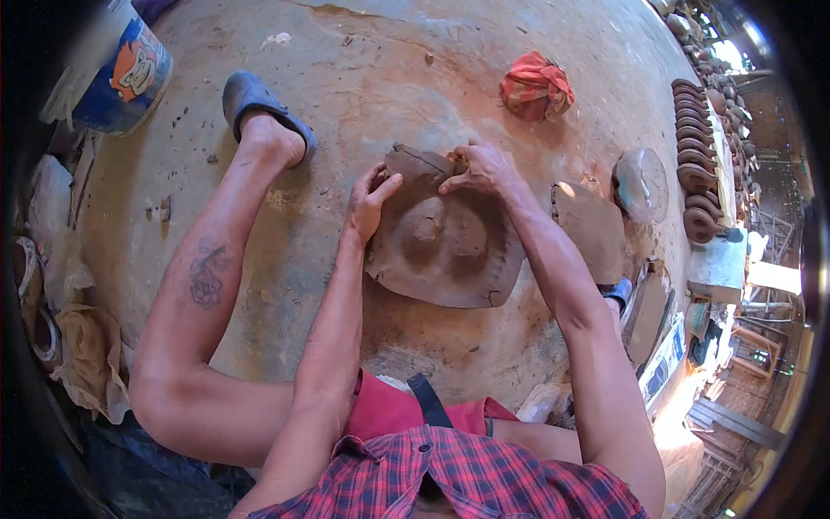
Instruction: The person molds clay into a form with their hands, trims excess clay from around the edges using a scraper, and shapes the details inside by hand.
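On the floor before me lies a wet brown clay piece point(428, 285), with two rounded bumps in its middle and a raised, uneven rim. My left hand point(373, 203) is at its upper left edge, fingers curled outside the rim and thumb on the inner side. At the far edge, my right hand point(481, 169) pinches the rim, thumb inside and fingers beyond; part of the fingertips is hidden. A strip of clay point(422, 160) stands along the rim between the hands.
A red cloth bundle point(536, 86) lies farther off. To the right are a flat clay slab point(588, 229) and a plastic-wrapped round lump point(640, 186). Curved clay pieces point(696, 164) line the right side. A blue-and-white bucket point(130, 82) stands upper left, near my clog-clad foot point(259, 108).
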`<state>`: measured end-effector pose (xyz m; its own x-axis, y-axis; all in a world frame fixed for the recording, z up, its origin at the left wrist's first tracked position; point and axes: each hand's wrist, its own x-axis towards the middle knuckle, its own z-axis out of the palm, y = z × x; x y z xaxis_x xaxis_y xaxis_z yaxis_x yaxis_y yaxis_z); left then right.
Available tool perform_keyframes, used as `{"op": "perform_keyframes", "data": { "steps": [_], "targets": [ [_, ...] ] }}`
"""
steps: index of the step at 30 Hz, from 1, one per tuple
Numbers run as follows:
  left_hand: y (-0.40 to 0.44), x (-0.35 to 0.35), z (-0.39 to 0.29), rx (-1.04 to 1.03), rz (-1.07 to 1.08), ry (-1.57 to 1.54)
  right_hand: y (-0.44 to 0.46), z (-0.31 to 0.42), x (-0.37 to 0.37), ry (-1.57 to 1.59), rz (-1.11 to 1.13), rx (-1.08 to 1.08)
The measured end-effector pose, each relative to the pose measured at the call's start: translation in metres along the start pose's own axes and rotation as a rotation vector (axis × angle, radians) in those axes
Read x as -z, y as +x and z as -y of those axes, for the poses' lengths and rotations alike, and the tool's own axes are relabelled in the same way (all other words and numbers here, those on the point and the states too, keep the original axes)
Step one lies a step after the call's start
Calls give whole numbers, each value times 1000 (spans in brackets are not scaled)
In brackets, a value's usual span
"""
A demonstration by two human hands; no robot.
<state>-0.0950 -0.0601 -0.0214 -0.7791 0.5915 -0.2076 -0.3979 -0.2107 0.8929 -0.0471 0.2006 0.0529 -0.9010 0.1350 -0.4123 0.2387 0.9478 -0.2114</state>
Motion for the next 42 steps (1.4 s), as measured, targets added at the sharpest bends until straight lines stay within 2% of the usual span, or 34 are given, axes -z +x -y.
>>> {"op": "perform_keyframes", "data": {
  "steps": [5, 8, 11, 13, 14, 16, 17, 19, 21, 24, 26, 27, 29, 31, 33, 34, 37, 39, 41, 42],
  "targets": [
    [7, 10, 22, 0, -34, -37, -11, 20, -10, -12, -42, -29],
    [-1, -3, 5, -11, -48, -31, -16, 24, -7, -3, -143, -108],
    [4, 0, 9, -27, -55, -23, -11, 28, -3, -24, -97, -87],
    [0, 5, 10, -18, -65, -13, -5, 35, 1, 23, 77, -168],
    [-3, 6, 9, 1, -72, 16, -10, 37, -7, 25, 88, -170],
    [1, 1, 9, -7, -66, 37, -17, 40, -12, -56, -156, -165],
    [3, 2, 14, -9, -49, -24, -14, 40, -8, -63, -174, -166],
    [8, 2, 10, -9, -32, -72, -8, 48, -6, -92, -73, -141],
    [2, 3, 16, -14, -142, 19, -8, 57, -17, -63, -47, -172],
    [0, 1, 9, 22, -88, -61, -11, 54, -8, -40, -141, -191],
    [9, 2, 15, 11, -79, -60, -7, 55, -14, -11, -164, -43],
    [7, 10, 22, 29, -90, -57, -2, 60, -12, 1, -163, -36],
    [0, 14, 18, 36, -128, 32, -4, 68, -8, 20, -21, -124],
    [8, 0, 18, -18, -136, 85, -8, 66, -18, -12, -45, -106],
    [7, 5, 15, 13, -85, -25, -3, 69, -11, -24, -94, -66],
    [4, 7, 16, 2, -130, -25, -3, 76, -10, -31, -101, -68],
    [6, 10, 20, -73, -153, 170, -4, 69, -36, 51, -92, -59],
    [-1, 0, 7, -67, -124, 68, -7, 71, -28, -11, -98, -91],
    [-26, -6, -16, 87, -189, 408, -4, 60, -20, 26, -81, -81],
    [-36, 0, -18, 190, -167, 505, 4, 39, -26, 169, -184, -10]
  ]
}}
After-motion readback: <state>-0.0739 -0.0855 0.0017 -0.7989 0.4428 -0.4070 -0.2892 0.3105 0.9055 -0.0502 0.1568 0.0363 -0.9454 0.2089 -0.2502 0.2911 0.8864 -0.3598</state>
